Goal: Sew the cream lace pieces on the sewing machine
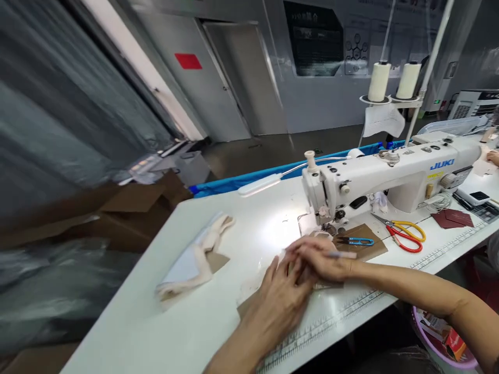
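My left hand (pixel 283 293) rests low over a pale fabric piece (pixel 249 285) with a brown backing, its fingers bent and pressing onto it. My right hand (pixel 322 259) meets it at the fingertips, closed around a slim pale pen-like stick (pixel 343 254) whose end points right. What lies between the fingertips is mostly hidden. Just behind the hands is the needle area of a white JUKI sewing machine (pixel 366 179). Blue thread snips (pixel 360 241) lie on a brown card (pixel 368 249) beside my right hand.
Scissors (pixel 407 236) with red and yellow handles lie right of the snips, near dark red pieces (pixel 452 218). A folded cream and white fabric piece (pixel 195 259) lies on the left of the table (pixel 156 343). A pink basket (pixel 444 353) stands below the front edge; another person's hand (pixel 493 157) shows far right.
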Tool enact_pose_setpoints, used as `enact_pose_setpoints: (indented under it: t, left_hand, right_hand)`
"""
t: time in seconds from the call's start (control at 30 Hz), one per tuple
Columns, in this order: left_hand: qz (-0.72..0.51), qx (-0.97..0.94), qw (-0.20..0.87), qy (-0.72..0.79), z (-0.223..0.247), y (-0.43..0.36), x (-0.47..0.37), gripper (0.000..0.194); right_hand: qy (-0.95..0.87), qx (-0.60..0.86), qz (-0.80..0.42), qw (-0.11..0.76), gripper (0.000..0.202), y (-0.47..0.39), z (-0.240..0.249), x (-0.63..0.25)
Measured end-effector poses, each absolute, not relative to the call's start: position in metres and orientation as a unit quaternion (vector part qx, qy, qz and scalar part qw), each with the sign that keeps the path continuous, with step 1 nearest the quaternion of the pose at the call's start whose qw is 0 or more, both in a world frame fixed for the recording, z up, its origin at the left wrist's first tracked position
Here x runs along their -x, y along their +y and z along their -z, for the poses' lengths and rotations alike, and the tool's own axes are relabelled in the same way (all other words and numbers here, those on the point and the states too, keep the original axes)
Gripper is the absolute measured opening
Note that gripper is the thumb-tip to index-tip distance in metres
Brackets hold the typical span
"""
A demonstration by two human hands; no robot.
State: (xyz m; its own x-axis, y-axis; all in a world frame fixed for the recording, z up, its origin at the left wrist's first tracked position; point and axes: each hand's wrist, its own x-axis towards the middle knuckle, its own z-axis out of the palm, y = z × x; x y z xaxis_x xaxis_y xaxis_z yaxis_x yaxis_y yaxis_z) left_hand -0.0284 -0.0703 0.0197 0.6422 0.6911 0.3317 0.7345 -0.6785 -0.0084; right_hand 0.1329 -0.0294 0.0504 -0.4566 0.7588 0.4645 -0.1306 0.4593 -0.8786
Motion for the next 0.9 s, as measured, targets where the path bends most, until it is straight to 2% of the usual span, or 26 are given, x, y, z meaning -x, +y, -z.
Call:
enact_pose_setpoints:
  t: [0.07, 0.13, 0.23, 0.4, 0.5, 0.6, 0.9]
  left_hand:
    - [0.168, 0.908, 0.085, -0.374, -0.026, -0.074, 0.047, 0.050]
    - [0.202, 0.884, 0.074, -0.416, -0.029, -0.080, 0.065, 0.050]
    - [0.220, 0.810, 0.002, -0.543, -0.027, -0.089, 0.086, 0.071]
    - [0.264, 0.749, -0.112, -0.597, -0.016, -0.095, 0.092, 0.071]
    - [0.295, 0.754, -0.102, -0.578, -0.012, -0.094, 0.088, 0.067]
    - [0.319, 0.767, -0.067, -0.552, -0.010, -0.093, 0.086, 0.065]
    - [0.332, 0.774, -0.035, -0.538, -0.007, -0.092, 0.086, 0.063]
  right_hand:
    - [-0.643, 0.265, -0.523, 0.493, 0.035, -0.024, -0.035, -0.131]
    - [-0.613, 0.285, -0.541, 0.499, 0.027, -0.024, -0.025, -0.132]
    - [-0.595, 0.285, -0.555, 0.507, 0.021, -0.024, -0.021, -0.136]
    - [-0.705, 0.280, -0.430, 0.490, 0.019, -0.031, -0.023, -0.137]
    - [-0.784, 0.246, -0.327, 0.467, 0.022, -0.035, -0.023, -0.134]
    - [-0.808, 0.237, -0.281, 0.461, 0.020, -0.037, -0.019, -0.132]
    - [-0.782, 0.291, -0.303, 0.460, 0.016, -0.040, -0.019, -0.136]
